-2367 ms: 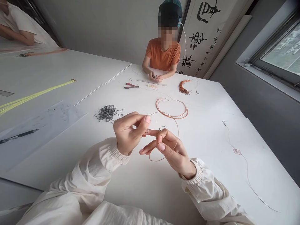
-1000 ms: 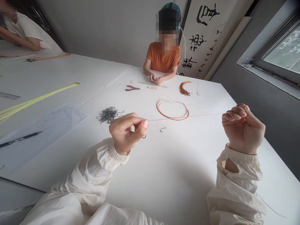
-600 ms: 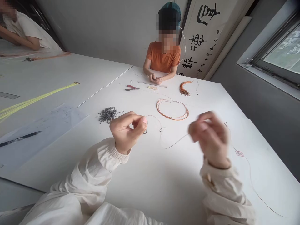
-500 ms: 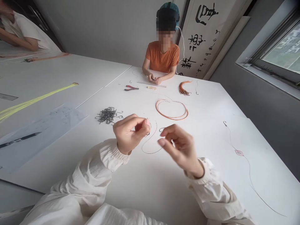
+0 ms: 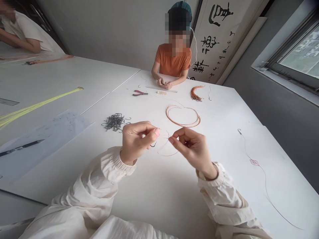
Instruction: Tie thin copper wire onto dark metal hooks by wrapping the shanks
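Note:
My left hand (image 5: 139, 137) is closed in a pinch, with the dark curve of a fish hook (image 5: 154, 144) sticking out below its thumb. To its right, my right hand (image 5: 190, 146) pinches a thin fishing line (image 5: 167, 155) between thumb and forefinger. The line hangs in a loose loop between the two hands, above the white table. Its far end and the hook's shank are hidden by my fingers. A pile of dark fish hooks (image 5: 114, 122) lies just beyond my left hand. Behind my right hand rests a coil of orange line (image 5: 183, 126).
Across the white table (image 5: 159, 199) a person in an orange shirt (image 5: 173, 61) works with both hands. Red-handled pliers (image 5: 140, 93) and an orange line bundle (image 5: 196, 94) lie there. At right is a hooked line (image 5: 265, 186); at left, yellow lines (image 5: 42, 103), paper and a pen (image 5: 22, 148).
My right thumb and forefinger have come together on the line, which were apart before. The right hand has moved slightly up and left, and the line's loop has shifted with it.

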The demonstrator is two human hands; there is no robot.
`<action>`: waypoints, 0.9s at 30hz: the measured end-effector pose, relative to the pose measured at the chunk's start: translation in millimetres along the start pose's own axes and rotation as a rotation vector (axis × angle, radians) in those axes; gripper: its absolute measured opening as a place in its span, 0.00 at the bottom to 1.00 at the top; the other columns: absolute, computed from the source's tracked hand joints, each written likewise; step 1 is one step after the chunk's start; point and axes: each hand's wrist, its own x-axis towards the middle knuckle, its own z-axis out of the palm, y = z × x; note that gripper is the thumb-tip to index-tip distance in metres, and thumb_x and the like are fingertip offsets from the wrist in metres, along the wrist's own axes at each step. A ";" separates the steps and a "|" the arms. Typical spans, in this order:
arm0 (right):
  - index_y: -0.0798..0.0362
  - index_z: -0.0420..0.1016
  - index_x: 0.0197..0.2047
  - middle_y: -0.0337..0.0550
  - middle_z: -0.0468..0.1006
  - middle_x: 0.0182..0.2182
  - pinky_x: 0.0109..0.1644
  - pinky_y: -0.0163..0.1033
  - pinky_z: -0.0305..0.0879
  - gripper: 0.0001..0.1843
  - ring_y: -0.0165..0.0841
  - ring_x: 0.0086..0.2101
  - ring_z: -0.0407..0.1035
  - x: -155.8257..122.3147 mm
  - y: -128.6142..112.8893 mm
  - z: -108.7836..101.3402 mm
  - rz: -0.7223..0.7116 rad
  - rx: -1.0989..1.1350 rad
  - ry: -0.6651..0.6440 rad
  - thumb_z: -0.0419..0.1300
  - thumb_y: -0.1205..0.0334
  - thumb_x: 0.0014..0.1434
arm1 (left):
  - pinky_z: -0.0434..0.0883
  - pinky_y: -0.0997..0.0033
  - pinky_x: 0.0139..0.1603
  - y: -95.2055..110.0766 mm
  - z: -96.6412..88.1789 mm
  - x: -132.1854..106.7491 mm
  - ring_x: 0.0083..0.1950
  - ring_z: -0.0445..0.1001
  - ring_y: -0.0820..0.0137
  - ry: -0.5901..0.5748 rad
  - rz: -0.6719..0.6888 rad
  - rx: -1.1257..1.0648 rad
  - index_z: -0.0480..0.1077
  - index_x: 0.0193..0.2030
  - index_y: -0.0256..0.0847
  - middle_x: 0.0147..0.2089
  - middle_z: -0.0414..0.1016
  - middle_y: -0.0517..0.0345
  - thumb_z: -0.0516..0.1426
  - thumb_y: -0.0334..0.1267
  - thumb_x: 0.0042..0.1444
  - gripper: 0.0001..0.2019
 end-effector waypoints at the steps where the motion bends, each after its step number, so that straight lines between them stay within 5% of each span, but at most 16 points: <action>1: 0.52 0.71 0.35 0.27 0.52 0.16 0.23 0.34 0.44 0.08 0.24 0.18 0.44 2.4 -1.9 -10.3 -0.013 -0.035 -0.019 0.64 0.58 0.60 | 0.59 0.78 0.14 1.8 -1.3 1.0 0.15 0.61 0.80 -0.020 0.007 -0.011 0.69 0.19 0.37 0.16 0.64 0.65 0.61 0.28 0.55 0.14; 7: 0.54 0.68 0.58 0.25 0.51 0.17 0.25 0.35 0.45 0.25 0.24 0.19 0.44 6.5 -11.1 -51.9 0.065 -0.266 -0.251 0.64 0.54 0.61 | 0.60 0.78 0.14 4.8 -4.1 4.0 0.15 0.62 0.80 -0.053 0.076 0.008 0.71 0.21 0.39 0.17 0.66 0.65 0.61 0.27 0.54 0.12; 12: 0.55 0.75 0.51 0.26 0.48 0.16 0.24 0.34 0.41 0.20 0.23 0.19 0.41 4.4 -2.7 -33.4 0.172 0.148 -0.586 0.65 0.53 0.60 | 0.62 0.78 0.16 3.7 -4.2 2.9 0.16 0.63 0.79 -0.076 0.109 0.050 0.72 0.22 0.40 0.18 0.67 0.64 0.61 0.28 0.54 0.11; 14: 0.55 0.77 0.42 0.28 0.53 0.17 0.23 0.34 0.42 0.12 0.23 0.20 0.42 3.7 2.2 -24.4 0.185 0.298 -0.540 0.65 0.55 0.60 | 0.62 0.78 0.17 4.3 -5.0 3.4 0.16 0.63 0.79 -0.098 0.095 0.048 0.72 0.22 0.40 0.18 0.67 0.64 0.62 0.29 0.54 0.11; 18: 0.53 0.72 0.31 0.34 0.62 0.20 0.25 0.36 0.43 0.10 0.24 0.20 0.48 4.1 6.9 -17.1 0.129 0.577 -0.244 0.62 0.59 0.62 | 0.61 0.78 0.17 7.4 -5.0 4.7 0.15 0.62 0.80 -0.159 0.060 0.013 0.73 0.21 0.39 0.16 0.67 0.64 0.61 0.28 0.55 0.12; 23: 0.52 0.63 0.23 0.29 0.47 0.14 0.25 0.36 0.44 0.15 0.25 0.18 0.42 8.7 -1.4 -25.7 0.069 0.750 -0.045 0.57 0.62 0.61 | 0.60 0.82 0.15 7.9 -3.4 2.1 0.15 0.63 0.81 -0.275 0.048 -0.107 0.72 0.20 0.35 0.17 0.68 0.64 0.60 0.23 0.52 0.11; 27: 0.52 0.59 0.21 0.29 0.44 0.14 0.23 0.36 0.42 0.16 0.25 0.17 0.37 13.7 -6.7 -49.0 0.064 0.744 0.124 0.57 0.60 0.58 | 0.59 0.84 0.12 4.0 -4.7 -0.7 0.13 0.62 0.83 -0.246 -0.061 -0.178 0.73 0.21 0.34 0.18 0.66 0.65 0.60 0.24 0.52 0.11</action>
